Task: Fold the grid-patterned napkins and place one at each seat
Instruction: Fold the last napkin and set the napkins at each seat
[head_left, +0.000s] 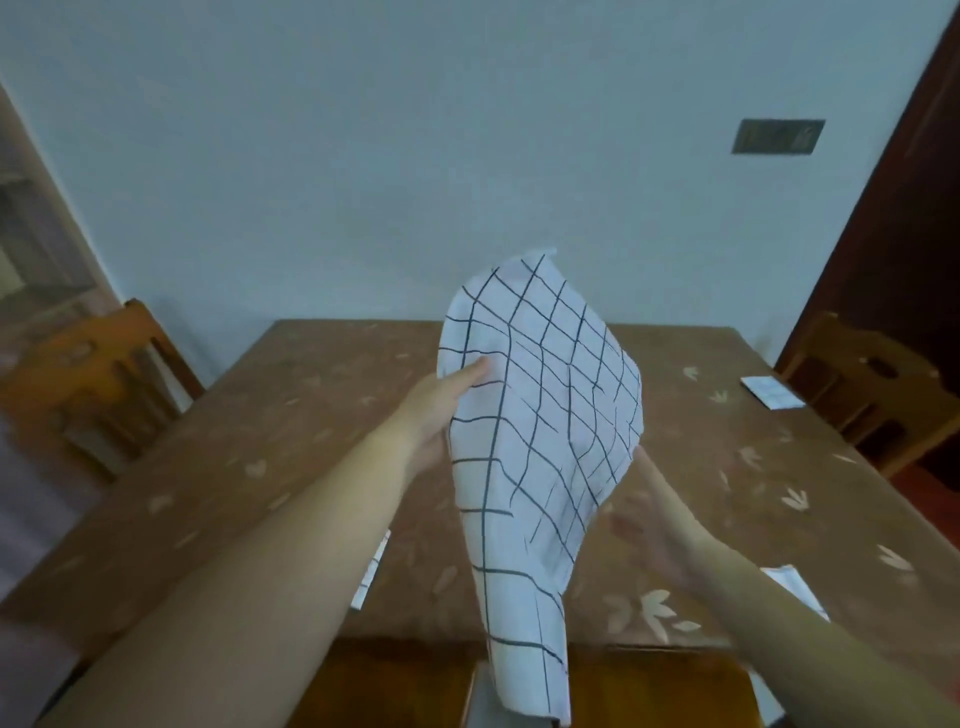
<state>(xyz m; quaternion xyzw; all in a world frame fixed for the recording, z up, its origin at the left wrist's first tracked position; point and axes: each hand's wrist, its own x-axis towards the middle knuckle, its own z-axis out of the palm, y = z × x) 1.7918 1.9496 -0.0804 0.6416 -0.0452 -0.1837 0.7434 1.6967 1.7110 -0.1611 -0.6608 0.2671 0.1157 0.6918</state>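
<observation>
The table (260, 467), under a brown leaf-print cloth, is my landmark. Above its middle the napkin (545, 415) hangs loose and unfolded, so I judge its folding and placing are yet to do. My left hand (441, 410) pinches its left edge, thumb on the front. My right hand (649, 525) is blurred at its lower right edge; whether it grips I cannot tell. Placed napkins, as I read them, lie at the table's far right (771, 392), near right (795, 587) and near left (371, 566).
</observation>
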